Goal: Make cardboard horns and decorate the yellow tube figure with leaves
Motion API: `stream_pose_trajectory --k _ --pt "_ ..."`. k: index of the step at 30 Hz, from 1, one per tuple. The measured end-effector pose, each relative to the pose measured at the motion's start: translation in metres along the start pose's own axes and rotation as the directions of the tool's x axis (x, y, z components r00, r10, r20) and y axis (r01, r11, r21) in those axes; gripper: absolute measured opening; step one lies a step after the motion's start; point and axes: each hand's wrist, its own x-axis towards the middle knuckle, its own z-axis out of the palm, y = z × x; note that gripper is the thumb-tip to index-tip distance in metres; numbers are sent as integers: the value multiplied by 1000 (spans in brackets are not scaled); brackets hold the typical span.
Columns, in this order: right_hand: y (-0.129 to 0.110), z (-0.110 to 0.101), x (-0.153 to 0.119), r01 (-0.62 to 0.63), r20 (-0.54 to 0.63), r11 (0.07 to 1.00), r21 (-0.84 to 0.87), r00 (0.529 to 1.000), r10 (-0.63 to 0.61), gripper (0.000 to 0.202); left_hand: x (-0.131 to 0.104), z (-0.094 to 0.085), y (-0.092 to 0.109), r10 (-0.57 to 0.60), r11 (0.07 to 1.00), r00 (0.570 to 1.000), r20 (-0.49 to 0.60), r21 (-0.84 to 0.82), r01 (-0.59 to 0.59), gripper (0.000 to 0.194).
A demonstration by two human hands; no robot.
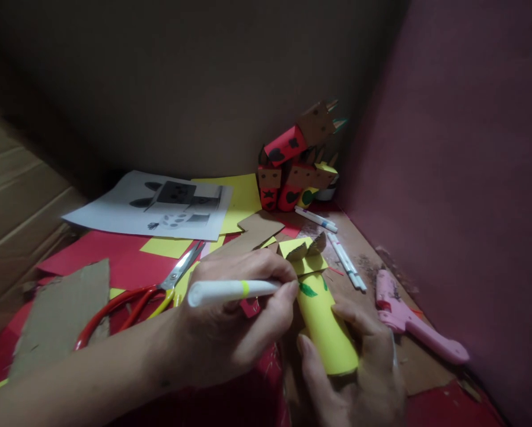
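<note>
A white marker (230, 290) with a yellow-green band lies in the grip of my left hand (248, 320), its tip end close to the head of a yellow paper tube figure (328, 329). The figure has a yellow, box-like head with brown cardboard ears and green leaf-shaped marks below the head. My right hand (366, 367) holds the lower part of the tube between thumb and fingers. The marker's tip is hidden by my left fingers.
Red-handled scissors (132, 302) lie at left, near cardboard (65, 320) and a printed sheet (181, 207). Finished-looking red and yellow figures (287, 184) stand at the back. White markers (346, 261) and a pink glue gun (419, 326) are at right, beside a wall.
</note>
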Motion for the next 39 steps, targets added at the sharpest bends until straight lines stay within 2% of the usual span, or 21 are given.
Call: stream_pose_trajectory --k 4,8,13,17,20,25,30,34,39 --pt "2 1 0 18 -11 999 46 1000 -18 33 0 2 1 -18 1000 1000 -14 -9 17 9" --pt "9 0 -3 -57 7 997 58 998 57 42 -1 4 -1 44 998 999 -27 -32 -45 10" --pt "19 -2 -7 -111 17 994 -3 994 111 54 0 3 -5 -22 999 999 -48 -42 20 8" --pt "16 -4 -6 -181 44 983 -40 982 183 57 -1 3 -5 4 1000 1000 -30 -27 -5 9" --pt "11 -4 -4 -195 50 980 -28 979 197 55 -1 5 -6 29 999 998 -50 -24 -30 8" --pt "10 -5 -4 -238 43 966 -103 969 243 58 -1 8 -8 67 996 995 -71 -46 -71 7" --pt "12 -4 -6 -238 41 969 -71 970 241 56 0 8 -10 28 999 998 -63 -14 -29 8" --pt "14 -3 -6 -186 31 982 -25 982 187 55 0 8 -10 47 999 997 -62 2 -47 7" --pt "13 -4 -5 -201 41 979 -45 978 203 55 1 8 -9 92 996 993 -79 3 -92 8"
